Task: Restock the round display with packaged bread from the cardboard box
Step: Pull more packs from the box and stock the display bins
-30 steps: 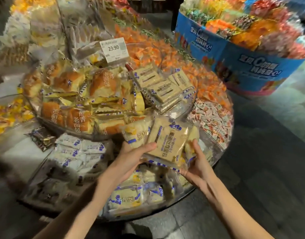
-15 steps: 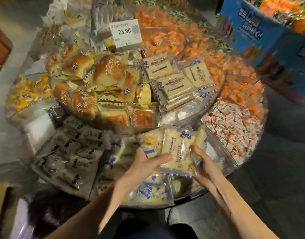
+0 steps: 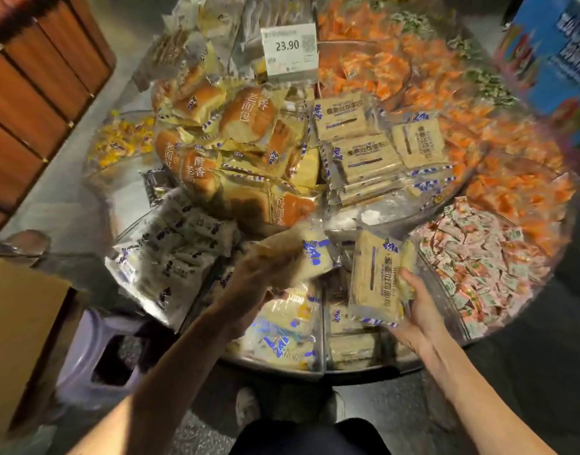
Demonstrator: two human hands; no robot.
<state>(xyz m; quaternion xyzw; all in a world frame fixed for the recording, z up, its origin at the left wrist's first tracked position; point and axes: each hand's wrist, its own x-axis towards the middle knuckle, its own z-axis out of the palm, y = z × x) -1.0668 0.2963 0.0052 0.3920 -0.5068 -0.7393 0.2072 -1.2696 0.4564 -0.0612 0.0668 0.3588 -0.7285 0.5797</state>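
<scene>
One round display [image 3: 374, 372] fills our view, its clear compartments heaped with wrapped goods. One cardboard box [image 3: 19, 323] stands to its left, beside one purple stool [image 3: 85, 359]. Two hands reach over the near compartments. Our right hand [image 3: 416, 310] curls its fingers round the edge of one upright toast packet [image 3: 377, 280] (a second may sit behind it, we cannot tell), just above the front bin. Our left hand [image 3: 262, 274], blurred, grips one pale packet [image 3: 311, 254] beside it. Three stacked toast packets [image 3: 364, 156] lie face up on the upper tier, near one price tag [image 3: 288, 49].
</scene>
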